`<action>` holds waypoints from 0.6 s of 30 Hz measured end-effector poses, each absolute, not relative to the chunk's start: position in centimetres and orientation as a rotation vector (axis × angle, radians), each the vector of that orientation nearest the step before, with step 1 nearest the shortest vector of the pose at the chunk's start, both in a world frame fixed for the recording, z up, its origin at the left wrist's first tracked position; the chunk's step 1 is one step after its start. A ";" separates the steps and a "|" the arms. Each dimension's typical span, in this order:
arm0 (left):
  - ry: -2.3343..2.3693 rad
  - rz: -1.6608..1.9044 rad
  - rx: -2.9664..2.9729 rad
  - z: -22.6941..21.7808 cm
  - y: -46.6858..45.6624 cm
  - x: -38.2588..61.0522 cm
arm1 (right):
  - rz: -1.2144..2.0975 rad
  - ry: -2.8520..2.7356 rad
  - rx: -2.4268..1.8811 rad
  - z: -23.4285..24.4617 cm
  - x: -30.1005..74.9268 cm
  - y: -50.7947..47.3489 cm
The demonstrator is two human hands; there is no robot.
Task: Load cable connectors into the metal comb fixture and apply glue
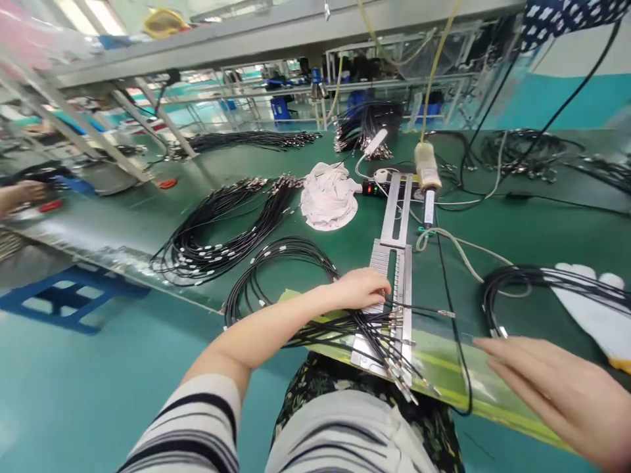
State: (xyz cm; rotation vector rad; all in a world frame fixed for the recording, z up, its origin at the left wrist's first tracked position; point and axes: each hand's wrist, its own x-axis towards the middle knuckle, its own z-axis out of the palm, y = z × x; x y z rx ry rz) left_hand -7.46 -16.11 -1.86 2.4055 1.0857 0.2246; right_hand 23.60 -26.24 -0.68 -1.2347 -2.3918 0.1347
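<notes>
Black cables (365,323) beside the left hand (363,288) reach the table's front edge (513,420).

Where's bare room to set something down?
Bare tabletop: at right, between the coiled cables and thin black cord; at left, between the rear cables and white-tagged bundle. Crowded: cable ends across the slotted metal fixture, by the left hand.

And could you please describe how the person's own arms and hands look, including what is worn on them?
The left arm wears a whitish sleeve with dark stripes of uneven width; it ends near the elbow, leaving the left forearm bare. The left hand and right hand wear no gloves. No right sleeve is visible.
</notes>
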 end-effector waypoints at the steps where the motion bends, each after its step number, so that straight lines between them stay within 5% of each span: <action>1: 1.022 0.181 2.447 -2.2 -15.9 -6.8 | 0.128 -2.411 -1.207 -0.2 22.4 -26.3; 18: 1.377 0.123 2.791 -0.4 -9.3 -11.2 | 1.120 -1.894 -1.528 -1.1 16.1 -20.5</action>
